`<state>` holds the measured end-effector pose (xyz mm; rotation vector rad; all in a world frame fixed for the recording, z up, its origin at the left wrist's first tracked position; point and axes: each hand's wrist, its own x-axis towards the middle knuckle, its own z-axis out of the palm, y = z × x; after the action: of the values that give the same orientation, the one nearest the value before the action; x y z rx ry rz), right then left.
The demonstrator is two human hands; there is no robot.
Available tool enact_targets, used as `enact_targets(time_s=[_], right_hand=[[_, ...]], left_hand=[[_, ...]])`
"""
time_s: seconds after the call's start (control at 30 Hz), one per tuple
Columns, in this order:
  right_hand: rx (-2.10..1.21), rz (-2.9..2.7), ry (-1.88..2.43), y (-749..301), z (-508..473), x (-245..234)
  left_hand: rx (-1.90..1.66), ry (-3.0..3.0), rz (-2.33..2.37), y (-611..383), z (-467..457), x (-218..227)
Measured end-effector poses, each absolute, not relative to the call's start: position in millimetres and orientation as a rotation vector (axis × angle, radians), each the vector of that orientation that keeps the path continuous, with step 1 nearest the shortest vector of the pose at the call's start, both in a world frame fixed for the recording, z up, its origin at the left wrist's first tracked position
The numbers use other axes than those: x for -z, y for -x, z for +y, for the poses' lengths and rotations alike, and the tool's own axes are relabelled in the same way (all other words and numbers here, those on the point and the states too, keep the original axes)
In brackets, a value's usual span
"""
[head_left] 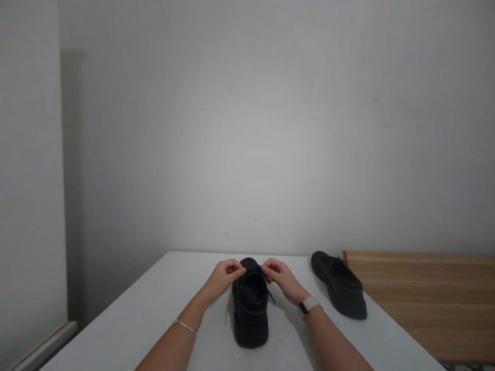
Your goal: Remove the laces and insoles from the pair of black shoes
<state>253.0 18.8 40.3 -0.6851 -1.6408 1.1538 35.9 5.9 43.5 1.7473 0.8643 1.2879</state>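
Observation:
A black lace-up shoe (pixel 251 322) stands upright on the white table, its heel toward me and its toe toward the wall. At the left of its lacing, my left hand (pixel 227 273) is closed in a pinch on the black shoelace (pixel 253 269). From the opposite side my right hand (pixel 279 275) pinches the same lace, thumb against forefinger. One dark lace end hangs down beside the shoe below my right fingers. The exact shape of the lace between the hands is too dark to make out.
Another black shoe (pixel 344 293) lies near the table's right edge, angled toward the far left. The white table (pixel 154 304) reaches to a plain grey wall (pixel 255 129). A wood-grained panel (pixel 429 304) stands beyond the right edge.

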Motion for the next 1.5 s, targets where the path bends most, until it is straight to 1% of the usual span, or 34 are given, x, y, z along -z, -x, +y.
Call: enact_targets(time_s=[0.13, 0.3, 0.37, 0.53, 0.73, 0.93, 1.13, 1.37, 1.5], right_hand=[[-1.040, -1.600, 0.756, -250.9, 19.2, -41.3], [-1.195, -1.624, 0.701, -253.2, 15.6, -42.8], [-1.180, -1.631, 0.682, -253.4, 15.4, -43.1], [-1.086, -1.554, 0.726, -251.7, 18.8, -40.6], [-1.180, -1.610, 0.677, -252.9, 17.9, -39.6], [-1.036, -1.506, 0.713, -253.4, 22.6, -38.6], [-1.169, -1.582, 0.696, -254.7, 22.3, -37.4], [-1.133, -1.420, 0.644, -251.6, 18.6, -42.5], [-1.180, -1.353, 0.610, -249.1, 22.2, -38.6]], left_hand=[[-1.372, -1.751, 0.923, -36.3, 8.7, -42.8], [-1.270, -1.765, 0.870, -34.7, 8.8, -41.7], [-1.266, -1.759, 0.854, -35.1, 8.5, -41.6], [-1.384, -1.699, 0.925, -37.5, 9.5, -41.8], [-1.251, -1.721, 0.851, -36.8, 6.5, -43.4], [-1.436, -1.643, 0.952, -35.6, 9.0, -45.5], [-1.253, -1.672, 0.830, -35.4, 7.4, -42.9], [-1.381, -1.547, 0.841, -33.3, 13.1, -41.5], [-1.372, -1.477, 0.773, -34.6, 10.7, -42.1]])
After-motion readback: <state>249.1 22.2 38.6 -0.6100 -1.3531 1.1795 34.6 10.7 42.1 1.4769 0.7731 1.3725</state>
